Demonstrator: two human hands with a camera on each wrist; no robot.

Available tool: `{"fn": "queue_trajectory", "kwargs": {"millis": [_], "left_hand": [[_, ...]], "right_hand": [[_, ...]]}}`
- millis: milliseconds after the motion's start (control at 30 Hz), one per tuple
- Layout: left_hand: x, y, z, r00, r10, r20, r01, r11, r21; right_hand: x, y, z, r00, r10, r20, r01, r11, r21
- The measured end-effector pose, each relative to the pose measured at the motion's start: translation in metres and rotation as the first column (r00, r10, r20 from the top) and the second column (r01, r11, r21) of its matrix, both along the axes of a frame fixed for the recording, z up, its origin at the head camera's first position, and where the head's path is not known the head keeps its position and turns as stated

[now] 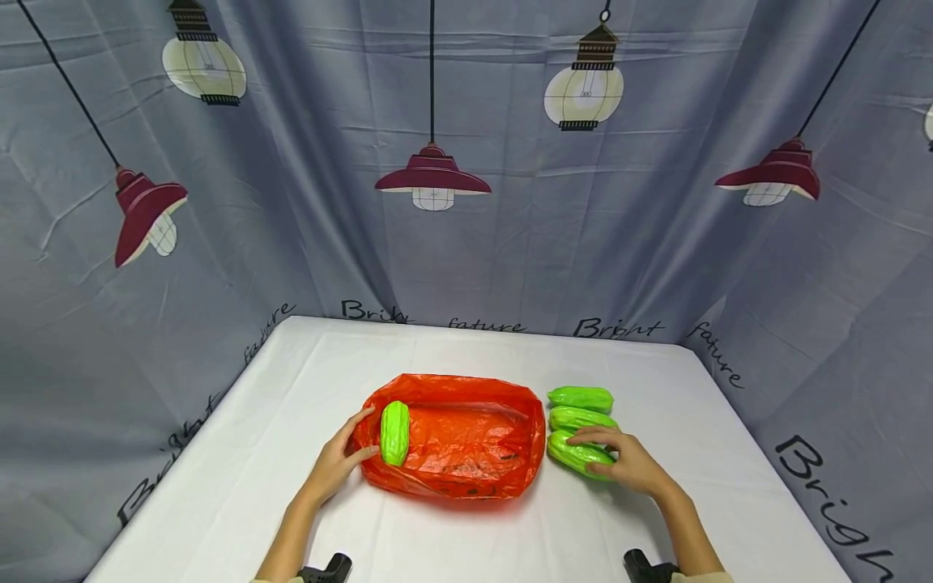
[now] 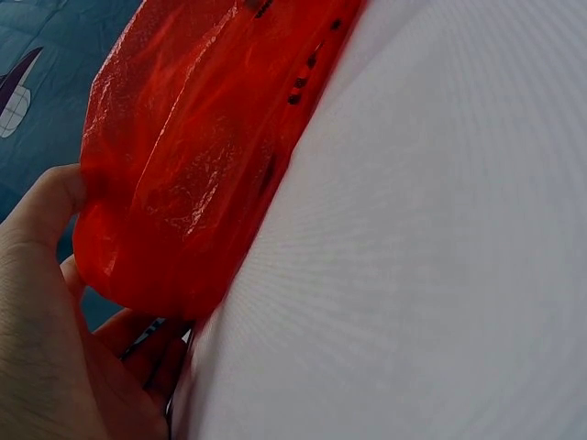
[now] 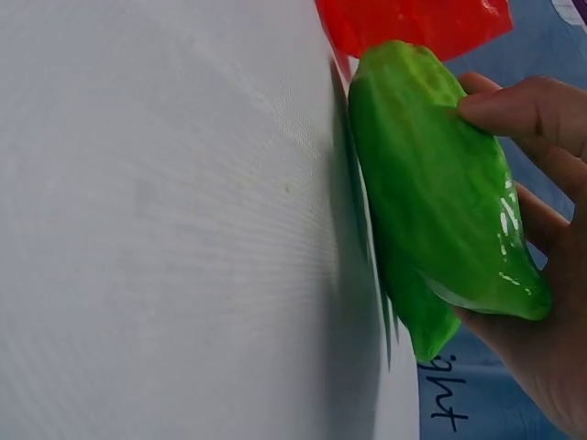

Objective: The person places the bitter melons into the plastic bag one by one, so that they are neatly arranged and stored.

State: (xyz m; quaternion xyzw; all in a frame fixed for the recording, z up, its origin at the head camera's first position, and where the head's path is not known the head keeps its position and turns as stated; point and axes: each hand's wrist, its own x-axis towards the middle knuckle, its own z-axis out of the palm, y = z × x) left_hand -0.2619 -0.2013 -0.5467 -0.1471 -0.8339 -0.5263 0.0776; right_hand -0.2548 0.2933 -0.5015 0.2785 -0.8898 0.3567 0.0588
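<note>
A red plastic bag (image 1: 466, 437) lies on the table with its mouth spread upward. One green, ridged bitter melon (image 1: 394, 433) is inside it, at the left end. My left hand (image 1: 341, 460) curves round the bag's left end, thumb and fingers against the plastic; the left wrist view shows the thumb touching the bag's side (image 2: 174, 174). To the right of the bag, my right hand (image 1: 619, 461) grips the nearest bitter melon (image 1: 572, 452), whose lumpy skin shows between thumb and fingers in the right wrist view (image 3: 431, 174).
Beyond the held one, two more bitter melons, a middle one (image 1: 579, 418) and a far one (image 1: 581, 397), lie side by side. A white cloth (image 1: 306, 389) covers the table. Grey-blue curtains (image 1: 466, 251) with printed lamps stand around its back and sides.
</note>
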Motion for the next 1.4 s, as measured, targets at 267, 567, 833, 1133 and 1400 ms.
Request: {"fn": "queue_trajectory", "kwargs": {"millis": [267,567,833,1133,1400], "left_hand": [[0.000,0.000,0.001,1.000,0.000,-0.006,0.000,1.000,-0.002],[0.001,0.001,0.001,1.000,-0.006,-0.025,0.007,1.000,0.016],[0.000,0.000,0.001,1.000,-0.003,-0.006,0.003,1.000,0.003],[-0.001,0.000,-0.001,1.000,0.004,-0.003,-0.004,1.000,0.000],[0.012,0.007,0.023,1.000,-0.004,-0.026,0.004,1.000,0.000]], "right_hand": [[0.006,0.000,0.000,0.996,-0.055,0.074,0.058,0.998,-0.038],[0.015,-0.010,0.010,0.996,-0.062,0.063,0.067,0.994,-0.090],[0.014,-0.008,0.010,0.990,-0.109,0.088,0.122,0.981,-0.148],[0.016,-0.018,0.022,0.954,-0.289,0.080,0.300,0.923,-0.241],[0.011,-0.032,0.022,0.944,-0.329,-0.020,0.292,0.864,-0.411]]}}
